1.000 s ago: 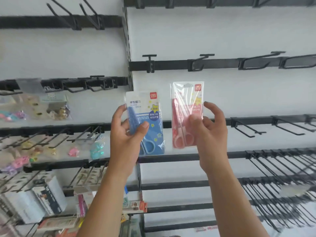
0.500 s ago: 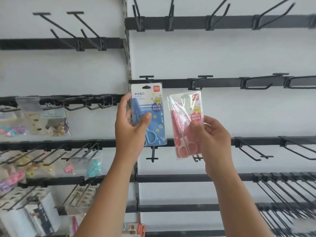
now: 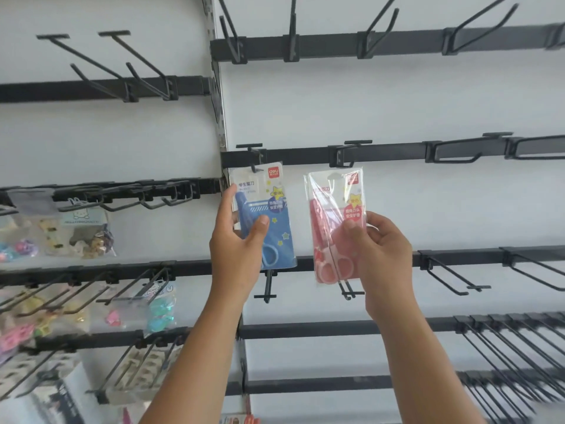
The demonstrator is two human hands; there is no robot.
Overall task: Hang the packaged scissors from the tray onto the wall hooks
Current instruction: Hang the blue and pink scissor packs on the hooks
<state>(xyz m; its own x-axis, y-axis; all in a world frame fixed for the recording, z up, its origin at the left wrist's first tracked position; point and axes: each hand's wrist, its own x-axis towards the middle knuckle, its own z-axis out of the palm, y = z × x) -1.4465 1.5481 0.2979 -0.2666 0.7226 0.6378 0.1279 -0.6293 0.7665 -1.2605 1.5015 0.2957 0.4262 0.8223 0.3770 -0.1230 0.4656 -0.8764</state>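
Two hands gripping: left hand [image 3: 237, 255] blue pack [image 3: 265, 215], seemingly at hook [image 3: 251, 154]; right hand [image 3: 377, 255] pink pack [image 3: 334, 221].

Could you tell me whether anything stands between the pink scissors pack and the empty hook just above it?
Nothing visible does. The pink scissors pack, held in the right hand, sits just below the empty hook, with only bare white wall between. The blue scissors pack is off to the left at its own hook.

- Two packs of scissors held up at the wall: one blue pack [image 3: 265, 218], one pink pack [image 3: 334, 228].
- Two hands: left hand [image 3: 237, 246], right hand [image 3: 379, 258], one pack in each.
- Two bare T-tipped hooks [image 3: 101, 61] on the upper left rail.
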